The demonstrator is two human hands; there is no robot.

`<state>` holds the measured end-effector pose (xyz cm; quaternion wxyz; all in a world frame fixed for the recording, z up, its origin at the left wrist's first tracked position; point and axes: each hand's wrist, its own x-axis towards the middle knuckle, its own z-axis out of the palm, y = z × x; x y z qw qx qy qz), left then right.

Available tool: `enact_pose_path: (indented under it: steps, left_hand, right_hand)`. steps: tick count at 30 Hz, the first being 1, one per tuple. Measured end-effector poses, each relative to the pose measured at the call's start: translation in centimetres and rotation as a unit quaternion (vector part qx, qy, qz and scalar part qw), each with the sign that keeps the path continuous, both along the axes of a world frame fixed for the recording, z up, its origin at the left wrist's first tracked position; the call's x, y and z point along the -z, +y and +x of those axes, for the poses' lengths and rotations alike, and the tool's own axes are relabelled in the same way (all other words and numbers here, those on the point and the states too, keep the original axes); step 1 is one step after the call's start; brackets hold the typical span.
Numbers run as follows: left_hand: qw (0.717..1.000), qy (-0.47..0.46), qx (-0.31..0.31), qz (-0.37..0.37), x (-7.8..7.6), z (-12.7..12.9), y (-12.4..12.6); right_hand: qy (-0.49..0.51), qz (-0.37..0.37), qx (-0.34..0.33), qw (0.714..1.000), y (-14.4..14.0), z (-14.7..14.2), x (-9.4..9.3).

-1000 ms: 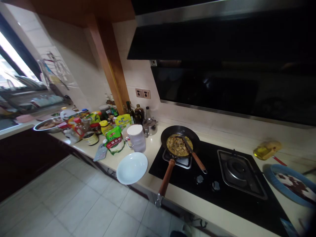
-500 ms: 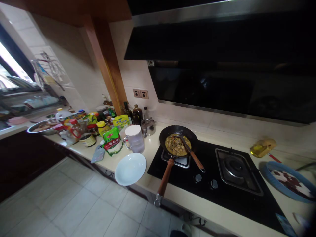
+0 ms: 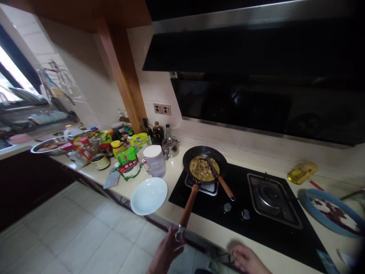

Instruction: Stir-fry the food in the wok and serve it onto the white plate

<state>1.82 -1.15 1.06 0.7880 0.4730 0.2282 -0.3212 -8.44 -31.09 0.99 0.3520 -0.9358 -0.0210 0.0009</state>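
Head | left hand (image 3: 170, 245) by wok handle (image 3: 188, 208) | green-red bag (image 3: 128, 165): "一级白砂"

black stove (image 3: 205, 207) bears the pan (image 3: 222, 158); pale counter (image 3: 175, 171), plate (image 3: 149, 196) and jug (image 3: 156, 163).

Pan hndl (image 3: 189, 208) smooth wood w/ shiny metal end (image 3: 180, 229), plate (image 3: 149, 196) glossy, hob (image 3: 239, 186) glass-like.
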Motion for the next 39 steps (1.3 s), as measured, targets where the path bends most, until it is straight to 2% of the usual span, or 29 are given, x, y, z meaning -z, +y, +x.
enact_pose_path:
  steps: [2,4,7,10,13,16,18,20,22,26,28,29,31,33,36,37,39]
  left_hand:
    - [0.997,-0.029,0.0,-0.078,-1.8,1.0,-1.1]
    - [0.995,-0.046,0.004,-0.093,-3.6,1.2,-2.1]
    - [0.996,-0.075,-0.008,-0.057,-4.9,0.6,-3.9]
    - [0.997,-0.079,-0.023,-0.015,-5.0,-0.3,-5.7]
    - [0.997,-0.071,-0.012,0.007,-5.0,-1.1,-7.1]
    - [0.997,-0.08,-0.004,0.013,-5.3,-1.5,-7.6]
    - [0.996,-0.084,-0.011,0.009,-5.5,-1.6,-7.6]
    - [0.996,-0.085,-0.014,0.004,-5.6,-1.6,-7.4]
    - [0.996,-0.087,-0.008,0.002,-5.5,-1.6,-7.3]
    - [0.996,-0.085,0.01,0.0,-5.3,-1.4,-7.3]
    - [0.997,-0.076,0.017,-0.003,-5.3,-1.2,-7.4]
    - [0.997,-0.072,0.019,-0.003,-5.2,-1.2,-7.4]
    - [0.998,-0.066,0.018,-0.004,-5.1,-1.0,-7.4]
    - [0.998,-0.062,0.016,-0.007,-5.1,-1.0,-7.3]
    - [0.997,-0.067,0.013,-0.022,-5.1,-1.0,-7.0]
    - [0.997,-0.074,0.011,-0.029,-5.1,-1.0,-6.8]
    - [0.996,-0.083,0.003,-0.04,-5.1,-0.9,-6.6]
  right_hand:
    - [0.004,0.052,0.042,0.998,-2.8,2.6,0.3]
    - [-0.01,0.075,0.079,0.994,-5.8,5.0,-0.3]
    - [-0.037,-0.01,0.082,0.996,-8.9,8.3,-2.4]
    - [-0.071,-0.147,0.017,0.986,-10.1,11.4,-4.7]
    - [-0.101,-0.254,-0.079,0.959,-10.2,14.1,-6.1]
    - [-0.137,-0.309,-0.164,0.927,-9.8,16.4,-6.9]
    - [-0.167,-0.317,-0.183,0.915,-9.3,17.3,-8.0]
    - [-0.193,-0.305,-0.169,0.917,-8.7,17.1,-10.1]
    - [-0.201,-0.281,-0.149,0.926,-8.2,15.6,-13.3]
    - [-0.147,-0.25,-0.182,0.94,-7.2,9.9,-21.1]
    - [-0.121,-0.24,-0.21,0.94,-6.2,7.4,-23.5]
    - [-0.115,-0.241,-0.222,0.938,-5.5,6.5,-23.9]
    - [-0.115,-0.259,-0.237,0.929,-3.9,6.0,-23.1]
    - [-0.126,-0.295,-0.243,0.916,-2.2,7.1,-20.6]
    - [-0.139,-0.366,-0.228,0.892,-0.8,10.4,-16.8]
    - [-0.137,-0.375,-0.212,0.892,-0.9,11.6,-16.2]
    - [-0.128,-0.33,-0.167,0.92,-1.9,13.6,-16.3]
